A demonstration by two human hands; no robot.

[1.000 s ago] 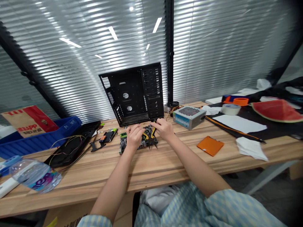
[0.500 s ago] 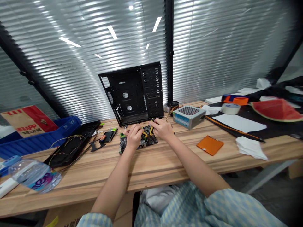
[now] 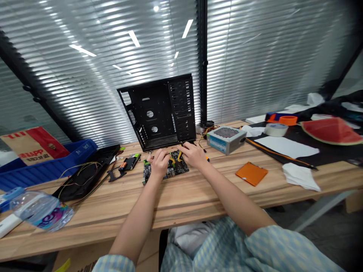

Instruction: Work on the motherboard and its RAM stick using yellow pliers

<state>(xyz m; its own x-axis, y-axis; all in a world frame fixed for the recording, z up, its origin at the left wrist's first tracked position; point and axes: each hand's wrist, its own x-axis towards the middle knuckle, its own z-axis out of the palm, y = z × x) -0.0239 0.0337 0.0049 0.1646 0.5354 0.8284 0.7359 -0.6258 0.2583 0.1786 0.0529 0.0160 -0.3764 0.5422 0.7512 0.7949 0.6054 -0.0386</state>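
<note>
- Both forearms reach toward 12 o'clock, palms down; the left hand [image 3: 159,163] sits over the circuit board's [image 3: 177,171] 10 o'clock side, the right hand [image 3: 194,154] at its 2 o'clock.
- Right fingers curl around a yellow-handled tool [image 3: 180,155]; left fingers bend beside its yellow part, grip impossible to tell.
- The board lies flat, partly covered, black case [image 3: 159,113] at its 12 o'clock.

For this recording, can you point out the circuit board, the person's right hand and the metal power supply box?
Circuit board [image 3: 182,166]: head view, bare right-hand part of the board.
Right hand [image 3: 194,154]: head view, back of the hand.
Power supply box [image 3: 226,133]: head view, grille on top.
</note>
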